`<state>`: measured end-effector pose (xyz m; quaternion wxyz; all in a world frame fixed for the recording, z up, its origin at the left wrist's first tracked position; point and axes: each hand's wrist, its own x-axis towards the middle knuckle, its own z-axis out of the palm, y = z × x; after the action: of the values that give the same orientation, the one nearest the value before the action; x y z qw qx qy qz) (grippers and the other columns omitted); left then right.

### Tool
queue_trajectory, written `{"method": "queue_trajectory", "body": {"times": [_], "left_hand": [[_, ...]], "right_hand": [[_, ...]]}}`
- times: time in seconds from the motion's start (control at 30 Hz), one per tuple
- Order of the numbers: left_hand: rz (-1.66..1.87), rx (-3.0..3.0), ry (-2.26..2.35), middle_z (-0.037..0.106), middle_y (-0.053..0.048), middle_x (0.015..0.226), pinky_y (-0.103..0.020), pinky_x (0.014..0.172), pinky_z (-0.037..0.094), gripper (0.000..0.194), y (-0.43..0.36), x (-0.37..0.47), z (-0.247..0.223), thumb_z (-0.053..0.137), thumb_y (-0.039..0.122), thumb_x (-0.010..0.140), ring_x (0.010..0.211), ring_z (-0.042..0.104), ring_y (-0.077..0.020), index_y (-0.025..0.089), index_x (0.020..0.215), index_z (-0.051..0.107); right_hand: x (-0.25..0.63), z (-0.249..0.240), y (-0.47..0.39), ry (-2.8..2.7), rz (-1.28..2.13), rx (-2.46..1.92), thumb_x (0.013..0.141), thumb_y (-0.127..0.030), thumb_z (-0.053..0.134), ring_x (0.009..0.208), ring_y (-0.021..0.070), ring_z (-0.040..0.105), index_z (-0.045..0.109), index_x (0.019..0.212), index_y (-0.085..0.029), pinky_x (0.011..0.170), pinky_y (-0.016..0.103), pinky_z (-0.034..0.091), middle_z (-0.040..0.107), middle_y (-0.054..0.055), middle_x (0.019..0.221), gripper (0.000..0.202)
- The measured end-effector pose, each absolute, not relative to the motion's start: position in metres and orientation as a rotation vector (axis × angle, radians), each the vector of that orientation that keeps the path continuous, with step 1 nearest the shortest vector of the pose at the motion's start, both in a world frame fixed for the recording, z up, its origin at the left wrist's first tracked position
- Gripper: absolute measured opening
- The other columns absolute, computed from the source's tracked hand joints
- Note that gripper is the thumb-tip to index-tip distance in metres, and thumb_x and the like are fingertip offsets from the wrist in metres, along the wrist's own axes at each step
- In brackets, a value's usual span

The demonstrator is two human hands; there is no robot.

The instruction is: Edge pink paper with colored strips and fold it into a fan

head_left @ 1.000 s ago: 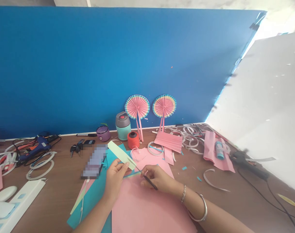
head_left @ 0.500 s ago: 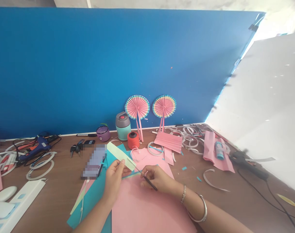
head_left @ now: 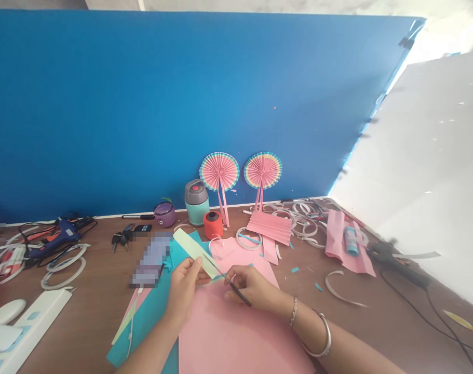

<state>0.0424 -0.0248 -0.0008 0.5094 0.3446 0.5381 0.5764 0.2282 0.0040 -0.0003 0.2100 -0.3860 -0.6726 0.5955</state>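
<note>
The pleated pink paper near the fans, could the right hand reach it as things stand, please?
Probably yes: the pleated paper lies beyond the right hand with nothing tall between them, though that hand's dark-handled tool might hamper a grasp.

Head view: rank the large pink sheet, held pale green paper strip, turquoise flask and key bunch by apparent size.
1. Large pink sheet
2. Held pale green paper strip and turquoise flask: too alike to rank
3. Key bunch

Pale green paper strip [head_left: 191, 249]: long, narrow, held aslant, far end toward the upper left. Scissors [head_left: 242, 296]: slender blades, dark handle, tips directed upper left; blades engaged at the strip's near end, aligned roughly lengthwise.
</note>
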Motion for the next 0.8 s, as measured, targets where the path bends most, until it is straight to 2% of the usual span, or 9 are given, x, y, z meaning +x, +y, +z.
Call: {"method": "queue_trajectory", "body": {"times": [0.8], "left_hand": [[1.377,0.826,1.264,0.065,0.000,0.060,-0.024,0.057,0.048,0.033,-0.0271,0.0458,0.0066,0.067,0.047,0.072,0.058,0.062,-0.0153,0.017,0.063,0.054]], "right_hand": [[0.2287,-0.0006,0.0033,-1.874,1.653,-1.063,0.066,-0.026,0.071,0.042,0.0067,0.041,0.054,0.080,-0.018,0.043,0.018,0.030,0.047,-0.009,0.046,0.024]]}}
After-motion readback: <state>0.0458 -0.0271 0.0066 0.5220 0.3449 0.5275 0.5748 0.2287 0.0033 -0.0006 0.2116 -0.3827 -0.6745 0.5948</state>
